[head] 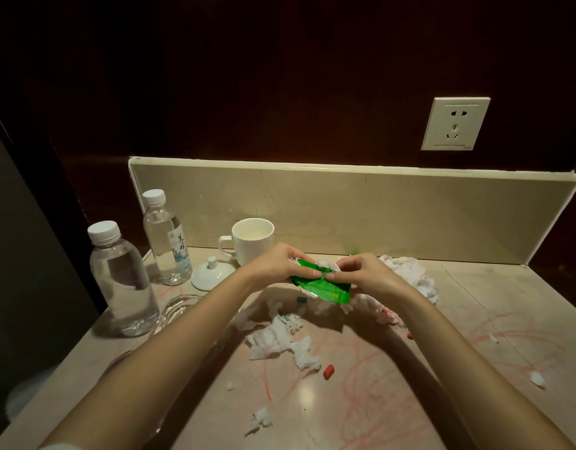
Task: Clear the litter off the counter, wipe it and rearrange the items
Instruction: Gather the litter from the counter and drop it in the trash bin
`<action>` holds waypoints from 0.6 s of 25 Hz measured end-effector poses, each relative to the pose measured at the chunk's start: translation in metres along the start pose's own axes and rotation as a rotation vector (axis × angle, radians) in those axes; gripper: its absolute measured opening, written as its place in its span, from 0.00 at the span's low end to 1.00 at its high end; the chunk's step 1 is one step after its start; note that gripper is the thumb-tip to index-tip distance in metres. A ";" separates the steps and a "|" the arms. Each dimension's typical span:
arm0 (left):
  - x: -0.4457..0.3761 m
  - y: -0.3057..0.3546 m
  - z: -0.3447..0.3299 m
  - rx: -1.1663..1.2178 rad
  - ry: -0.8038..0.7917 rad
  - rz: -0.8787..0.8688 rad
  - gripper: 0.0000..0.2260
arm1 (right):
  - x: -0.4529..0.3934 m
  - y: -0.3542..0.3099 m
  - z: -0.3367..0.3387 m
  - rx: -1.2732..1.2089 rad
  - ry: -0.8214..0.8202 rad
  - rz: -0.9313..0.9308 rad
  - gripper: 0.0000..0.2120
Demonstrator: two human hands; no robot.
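Both hands raised above counter [410, 401], near mug [252, 241]. Green wrapper [325, 289] pinched between left hand [277, 266] and right hand [366, 276], fingers curled on it, crumpled tissue bunched against it. Torn tissue [280, 342] scattered below on counter. Red scribbles marked across surface. Two water bottles [124, 280] stood at left.

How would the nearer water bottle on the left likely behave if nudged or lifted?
The nearer water bottle looks nearly full, so it is probably heavy for its size and fairly stable when nudged. It stands close to the counter edge, so a sideways push might send it off. Its smooth clear plastic could slip in a loose grip.
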State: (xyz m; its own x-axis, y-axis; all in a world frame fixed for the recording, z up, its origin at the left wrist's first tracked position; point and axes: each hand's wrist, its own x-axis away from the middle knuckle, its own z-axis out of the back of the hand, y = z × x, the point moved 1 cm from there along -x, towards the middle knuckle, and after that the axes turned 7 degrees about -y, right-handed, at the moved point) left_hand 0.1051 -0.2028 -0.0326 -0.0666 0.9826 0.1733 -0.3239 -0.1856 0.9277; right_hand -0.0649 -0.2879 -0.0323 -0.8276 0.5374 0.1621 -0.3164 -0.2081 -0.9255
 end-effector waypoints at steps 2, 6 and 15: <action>0.008 0.000 0.002 0.011 0.007 -0.006 0.08 | 0.004 -0.004 -0.005 -0.027 0.003 0.000 0.02; 0.026 -0.010 0.004 -0.029 -0.017 -0.012 0.10 | 0.013 -0.005 -0.024 -0.012 0.021 -0.023 0.07; 0.089 -0.014 0.001 -0.059 -0.041 -0.048 0.07 | 0.061 -0.019 -0.077 -0.086 0.118 0.010 0.05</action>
State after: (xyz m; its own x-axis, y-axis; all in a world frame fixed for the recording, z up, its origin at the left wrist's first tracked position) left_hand 0.1051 -0.1126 -0.0301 -0.0112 0.9895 0.1439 -0.3810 -0.1372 0.9143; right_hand -0.0737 -0.1884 -0.0313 -0.7689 0.6287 0.1163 -0.2633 -0.1457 -0.9537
